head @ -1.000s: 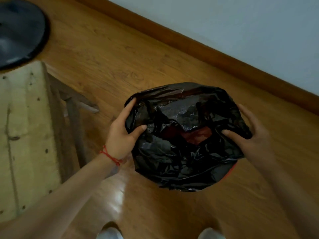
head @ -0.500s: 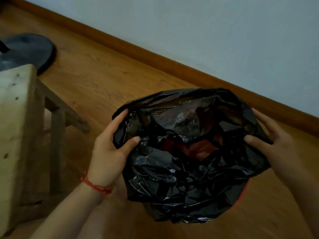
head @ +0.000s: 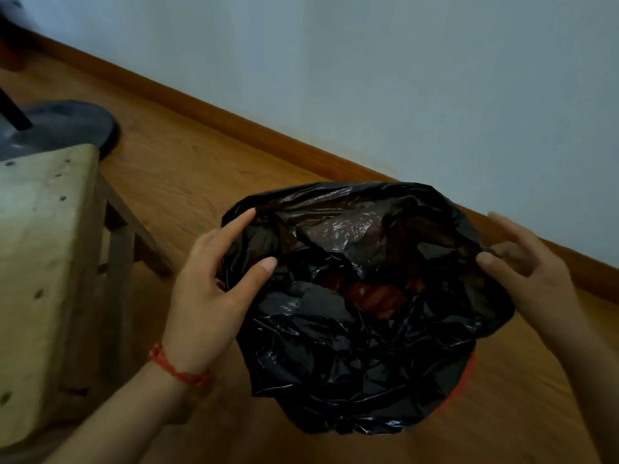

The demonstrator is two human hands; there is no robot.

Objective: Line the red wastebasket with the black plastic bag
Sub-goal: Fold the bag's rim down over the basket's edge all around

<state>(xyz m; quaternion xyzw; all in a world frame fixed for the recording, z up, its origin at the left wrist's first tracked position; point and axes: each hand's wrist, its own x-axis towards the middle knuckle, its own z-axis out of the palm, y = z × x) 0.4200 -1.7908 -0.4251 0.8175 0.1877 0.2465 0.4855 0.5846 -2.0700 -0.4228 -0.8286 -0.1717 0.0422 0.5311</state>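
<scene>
We have the crinkly black plastic bag [head: 351, 313] draped over the round red wastebasket [head: 467, 376] on the floor, left hand [head: 214, 293] pinching its edge, right hand [head: 526, 266] open beside it, bag middle still unpushed, rim nearly covered.

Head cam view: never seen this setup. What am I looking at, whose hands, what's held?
No robot here: a person wears one wide-angle camera on the head, looking down at their own bare hands. The left hand, with a red string bracelet, pinches the black plastic bag at its edge. The right hand is open beside the bag's other edge; whether it touches is hard to tell. The bag is draped over the red wastebasket, which shows only as a red sliver. It all stands on a wooden floor, next to a wooden stool.
</scene>
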